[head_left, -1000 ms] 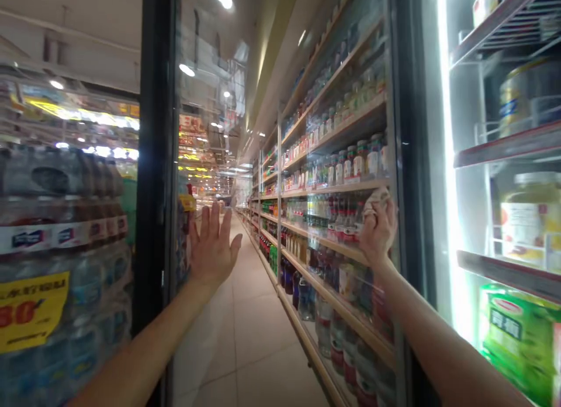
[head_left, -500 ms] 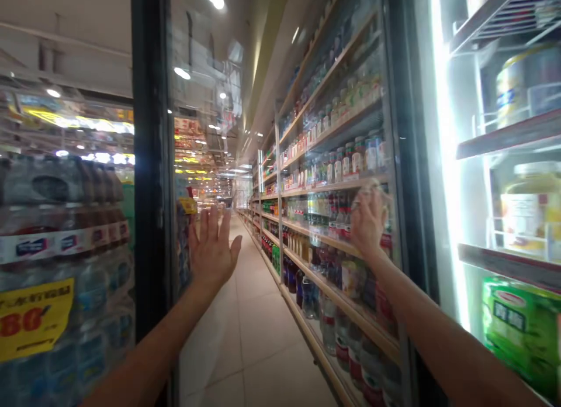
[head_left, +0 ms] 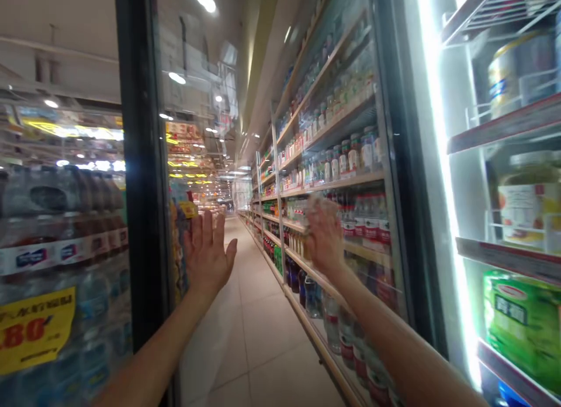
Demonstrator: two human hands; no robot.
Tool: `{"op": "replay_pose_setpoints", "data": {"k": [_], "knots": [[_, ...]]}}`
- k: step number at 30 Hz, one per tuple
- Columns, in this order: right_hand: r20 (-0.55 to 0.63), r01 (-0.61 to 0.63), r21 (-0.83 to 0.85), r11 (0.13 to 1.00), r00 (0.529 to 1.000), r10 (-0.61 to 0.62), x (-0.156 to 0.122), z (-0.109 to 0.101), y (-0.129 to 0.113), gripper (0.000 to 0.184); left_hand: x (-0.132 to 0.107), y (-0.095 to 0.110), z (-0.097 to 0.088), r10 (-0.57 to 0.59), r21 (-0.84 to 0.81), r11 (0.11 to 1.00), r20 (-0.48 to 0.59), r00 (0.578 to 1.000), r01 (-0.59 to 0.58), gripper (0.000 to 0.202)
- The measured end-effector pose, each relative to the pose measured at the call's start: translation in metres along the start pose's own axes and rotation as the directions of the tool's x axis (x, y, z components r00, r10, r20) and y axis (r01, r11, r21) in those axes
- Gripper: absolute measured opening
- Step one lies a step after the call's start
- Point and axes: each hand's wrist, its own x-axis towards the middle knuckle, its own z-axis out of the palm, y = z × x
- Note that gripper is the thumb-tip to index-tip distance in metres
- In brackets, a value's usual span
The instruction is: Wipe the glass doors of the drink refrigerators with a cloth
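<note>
Straight ahead is the glass door [head_left: 245, 337] of a fridge, framed in black, with a shop aisle showing in it. My left hand [head_left: 208, 249] is raised toward the glass near the left side of the frame. Its fingers point up and its thumb is spread, with nothing held. Farther right, my right hand [head_left: 324, 234] is up before the same pane. Its fingertips are smeared by motion. A pale blur covers them, and I cannot make out whether something is under them.
The lit fridge interior on the right has wire shelves [head_left: 504, 126], a juice bottle [head_left: 526, 202] and a green package [head_left: 517, 319]. On the left are stacked bottle packs [head_left: 65, 243] with a yellow price sign [head_left: 37, 328]. The black door frame [head_left: 142, 161] stands upright beside them.
My right hand has moved left across the pane and slightly down. My left hand stays in nearly the same place. The view has shifted slightly.
</note>
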Motion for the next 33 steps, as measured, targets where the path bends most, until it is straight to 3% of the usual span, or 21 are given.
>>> {"op": "replay_pose_setpoints", "data": {"k": [3,5,7,10,12,13,16,18,21,24,26,28,30,32,33], "knots": [[-0.216,-0.265,-0.029,0.964,0.943,0.253,-0.006,-0.007,0.056,0.058,0.000,0.002,0.001,-0.003,-0.004,1.000,-0.009,1.000,0.003,0.062],[-0.292,-0.341,0.005,0.940,0.899,0.328,-0.006,-0.007,0.068,0.059,-0.001,0.004,0.001,-0.016,-0.005,1.000,-0.007,1.000,0.016,0.062],[-0.291,-0.298,0.033,0.954,0.910,0.295,-0.004,-0.004,0.056,0.059,-0.001,0.006,0.002,-0.033,-0.001,0.999,-0.004,0.999,0.033,0.062],[-0.169,-0.045,0.066,0.997,0.984,0.056,-0.002,-0.001,0.026,0.058,-0.002,0.007,0.002,-0.046,0.005,0.999,-0.006,0.999,0.046,0.061],[-0.106,0.056,0.063,0.996,0.993,-0.049,-0.002,-0.003,0.020,0.056,-0.002,0.007,0.002,-0.045,0.002,0.999,-0.008,0.999,0.045,0.061],[-0.111,0.038,0.037,0.999,0.993,-0.034,-0.002,-0.004,0.024,0.055,-0.002,0.007,0.002,-0.046,0.001,0.999,-0.009,0.999,0.046,0.061],[-0.190,-0.189,-0.075,0.979,0.967,0.172,-0.001,-0.010,0.048,0.054,-0.003,0.007,0.002,-0.039,0.009,0.999,-0.003,0.999,0.039,0.061],[-0.202,-0.276,-0.116,0.954,0.947,0.250,0.002,-0.011,0.060,0.059,-0.003,0.008,0.001,-0.040,0.016,0.999,0.004,0.999,0.040,0.059],[-0.186,-0.208,-0.129,0.970,0.965,0.183,0.009,-0.009,0.058,0.063,-0.002,0.009,0.000,-0.054,0.016,0.998,0.003,0.999,0.054,0.057],[-0.105,-0.091,-0.115,0.989,0.991,0.079,0.014,-0.008,0.049,0.054,-0.002,0.009,-0.001,-0.059,0.013,0.998,0.014,0.998,0.059,0.055],[-0.062,-0.136,-0.103,0.985,0.990,0.130,0.014,-0.011,0.054,0.050,-0.002,0.008,-0.002,-0.056,0.013,0.998,0.027,0.998,0.056,0.055],[-0.103,-0.303,-0.084,0.949,0.950,0.294,0.014,-0.017,0.070,0.051,-0.002,0.009,-0.002,-0.061,0.021,0.998,0.033,0.998,0.061,0.055],[-0.191,-0.448,-0.037,0.893,0.880,0.434,0.013,-0.021,0.087,0.054,-0.003,0.010,-0.002,-0.067,0.034,0.997,0.042,0.997,0.065,0.055],[-0.265,-0.488,0.009,0.873,0.840,0.473,0.013,-0.020,0.092,0.058,-0.003,0.010,-0.001,-0.069,0.048,0.997,0.038,0.997,0.067,0.055],[-0.271,-0.465,0.020,0.885,0.849,0.453,0.013,-0.017,0.086,0.058,-0.003,0.010,0.000,-0.068,0.052,0.996,0.033,0.997,0.066,0.054]]}}
